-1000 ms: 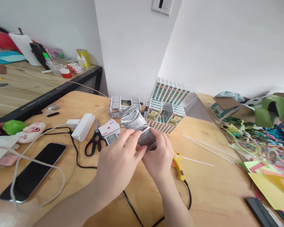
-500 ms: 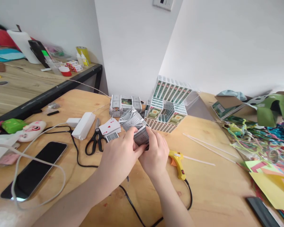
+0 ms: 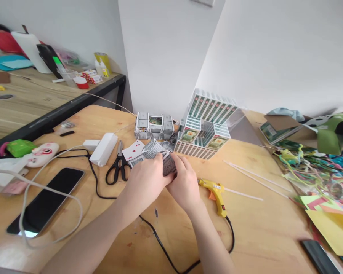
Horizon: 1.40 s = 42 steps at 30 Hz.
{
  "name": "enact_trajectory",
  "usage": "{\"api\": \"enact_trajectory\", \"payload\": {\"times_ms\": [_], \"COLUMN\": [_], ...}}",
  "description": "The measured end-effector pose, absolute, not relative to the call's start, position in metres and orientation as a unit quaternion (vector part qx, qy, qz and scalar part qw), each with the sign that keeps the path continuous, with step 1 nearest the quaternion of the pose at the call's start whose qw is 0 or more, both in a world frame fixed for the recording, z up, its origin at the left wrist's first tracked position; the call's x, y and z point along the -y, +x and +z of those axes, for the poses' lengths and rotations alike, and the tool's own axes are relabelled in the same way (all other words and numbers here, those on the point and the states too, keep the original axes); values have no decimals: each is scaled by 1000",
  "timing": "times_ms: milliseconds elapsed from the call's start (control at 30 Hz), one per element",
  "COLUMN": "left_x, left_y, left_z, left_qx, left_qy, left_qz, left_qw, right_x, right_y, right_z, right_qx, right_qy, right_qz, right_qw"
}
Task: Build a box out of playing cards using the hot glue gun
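Note:
My left hand (image 3: 145, 176) and my right hand (image 3: 184, 182) meet near the middle of the wooden table, both closed on a folded piece made of grey-patterned playing cards (image 3: 169, 164). Its lower part is hidden by my fingers. Left of it lie loose cards with an ace of hearts (image 3: 133, 150) face up, beside black scissors (image 3: 119, 167). A yellow glue gun (image 3: 215, 193) rests to the right of my right hand. Behind my hands sit a block covered in grey cards (image 3: 154, 126) and a stacked structure of green-and-white card boxes (image 3: 207, 129).
A phone (image 3: 47, 201) and white cable lie at the left, near a white power adapter (image 3: 104, 149). Glue sticks (image 3: 260, 177) lie right. A black cord (image 3: 160, 241) crosses the front. Coloured paper (image 3: 328, 224) and craft scraps fill the right edge.
The folded card piece has tilted lower and turned slightly between my hands, and less of it shows. My right hand sits a little closer over it. The view has shifted slightly.

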<state>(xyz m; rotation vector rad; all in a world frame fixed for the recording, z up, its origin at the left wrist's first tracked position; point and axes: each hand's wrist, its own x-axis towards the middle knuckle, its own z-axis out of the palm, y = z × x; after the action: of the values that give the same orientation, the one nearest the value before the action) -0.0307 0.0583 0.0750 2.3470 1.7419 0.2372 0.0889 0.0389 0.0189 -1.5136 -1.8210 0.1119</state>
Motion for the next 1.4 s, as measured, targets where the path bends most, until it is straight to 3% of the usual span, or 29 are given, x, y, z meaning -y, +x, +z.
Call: {"api": "enact_trajectory", "payload": {"times_ms": [267, 433, 800, 1400], "left_x": [-67, -68, -71, -70], "left_y": [-42, -41, -31, -26], "left_z": [82, 82, 67, 69], "left_qx": [-564, -533, -514, -510], "left_qy": [811, 838, 856, 853], "left_qz": [64, 59, 46, 40], "left_qw": [144, 102, 8, 104], "right_x": [-35, -35, -38, -41], "right_y": [98, 106, 102, 106], "right_z": [30, 32, 31, 27], "right_qx": [650, 548, 512, 462], "right_qy": [-573, -556, -604, -589], "right_qz": [275, 420, 370, 417], "right_qw": [417, 463, 486, 515]}}
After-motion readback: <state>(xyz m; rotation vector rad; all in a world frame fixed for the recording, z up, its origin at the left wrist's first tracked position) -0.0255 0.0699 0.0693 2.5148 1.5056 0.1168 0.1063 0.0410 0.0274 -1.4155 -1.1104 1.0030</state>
